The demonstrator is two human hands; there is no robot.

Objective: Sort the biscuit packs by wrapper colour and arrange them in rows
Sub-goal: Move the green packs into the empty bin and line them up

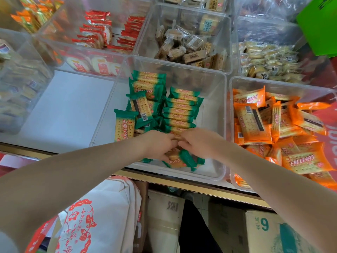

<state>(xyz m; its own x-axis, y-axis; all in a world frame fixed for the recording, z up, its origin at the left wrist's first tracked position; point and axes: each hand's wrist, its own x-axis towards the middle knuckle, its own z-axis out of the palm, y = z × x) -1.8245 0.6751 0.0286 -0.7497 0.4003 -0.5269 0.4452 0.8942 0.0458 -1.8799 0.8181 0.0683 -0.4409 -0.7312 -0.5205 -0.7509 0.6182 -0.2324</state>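
Observation:
A clear plastic bin [215, 172] in the middle holds green-wrapped biscuit packs [179, 108], several stacked in a row on the right and others loose on the left. My left hand [158, 145] and my right hand [199, 141] meet at the near end of that bin, fingers curled around green packs [179, 159] bunched beneath them. The bin to the right [232, 84] is piled with orange-wrapped packs [255, 123] lying in disorder.
Behind are bins of red-wrapped packs [94, 33], brown-wrapped packs [187, 50] and pale biscuits in clear wrap [268, 61]. A bare white shelf surface [69, 106] lies left of the green bin. Cardboard boxes [264, 230] and a printed bag [94, 216] sit below the shelf edge.

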